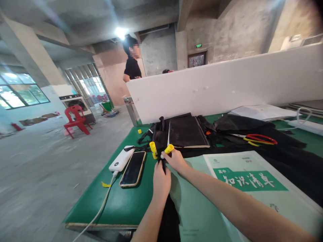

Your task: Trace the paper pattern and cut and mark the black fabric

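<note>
My right hand (176,160) is closed on a yellow glue stick (168,149), its tip pointing down-left at a black strip of fabric (168,215). My left hand (161,181) is closed, pinching the top end of that strip just beside the glue tip. The strip runs down along my left forearm over a pale green sheet (199,208). Just to the left, a second yellow glue stick (153,150) stands upright on the green table (121,205).
A phone (133,168) and a white power bank (121,158) with a cable lie at the left. A green-and-white book (248,179), red-handled scissors (259,138), black fabric and a dark board (186,131) sit behind. A white partition (227,84) backs the table. A person stands beyond; red chair (75,121) on the floor.
</note>
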A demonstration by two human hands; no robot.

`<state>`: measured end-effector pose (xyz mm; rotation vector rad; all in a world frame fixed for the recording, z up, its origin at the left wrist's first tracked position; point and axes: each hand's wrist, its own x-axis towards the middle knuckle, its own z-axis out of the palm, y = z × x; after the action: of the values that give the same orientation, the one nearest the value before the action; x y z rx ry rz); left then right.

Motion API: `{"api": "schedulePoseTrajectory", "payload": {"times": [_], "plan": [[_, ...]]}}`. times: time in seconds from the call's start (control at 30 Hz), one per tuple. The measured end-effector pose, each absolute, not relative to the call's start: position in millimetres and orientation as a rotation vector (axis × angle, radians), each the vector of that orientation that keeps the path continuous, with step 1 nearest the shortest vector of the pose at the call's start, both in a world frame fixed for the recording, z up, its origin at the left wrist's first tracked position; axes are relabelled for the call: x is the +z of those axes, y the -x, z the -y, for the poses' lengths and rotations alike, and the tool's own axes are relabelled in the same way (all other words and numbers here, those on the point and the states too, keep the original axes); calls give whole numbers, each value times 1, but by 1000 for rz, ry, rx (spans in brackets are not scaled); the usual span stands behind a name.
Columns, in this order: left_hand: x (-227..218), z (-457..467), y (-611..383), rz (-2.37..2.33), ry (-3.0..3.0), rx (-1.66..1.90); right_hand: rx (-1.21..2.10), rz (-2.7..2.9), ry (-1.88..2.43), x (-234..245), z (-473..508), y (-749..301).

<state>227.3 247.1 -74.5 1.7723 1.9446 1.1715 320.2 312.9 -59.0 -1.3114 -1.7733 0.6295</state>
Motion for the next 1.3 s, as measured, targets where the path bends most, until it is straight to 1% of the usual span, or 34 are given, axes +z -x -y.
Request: {"api": "schedulePoseTrajectory", "payload": {"times": [0.37, 0.47, 0.57, 0.7, 1.0, 1.3], "plan": [[-59, -231, -235, -1913, -1852, 1220, 676, 1866, 1290, -66, -318, -321], [-57, -221, -235, -1905, -2019, 1126, 688, 1881, 1253, -65, -320, -323], [-56, -214, -234, -1948, -2215, 891, 684, 1889, 1203, -64, -319, -322], [-56, -212, -233, -1987, -2279, 692, 676, 1840, 1158, -63, -318, -321], [-53, -213, -232, -2105, -2293, 580, 701, 1449, 1314, -66, -328, -326], [-52, -214, -232, -2133, -2297, 587, 606, 1410, 1391, -57, -319, -330]]}}
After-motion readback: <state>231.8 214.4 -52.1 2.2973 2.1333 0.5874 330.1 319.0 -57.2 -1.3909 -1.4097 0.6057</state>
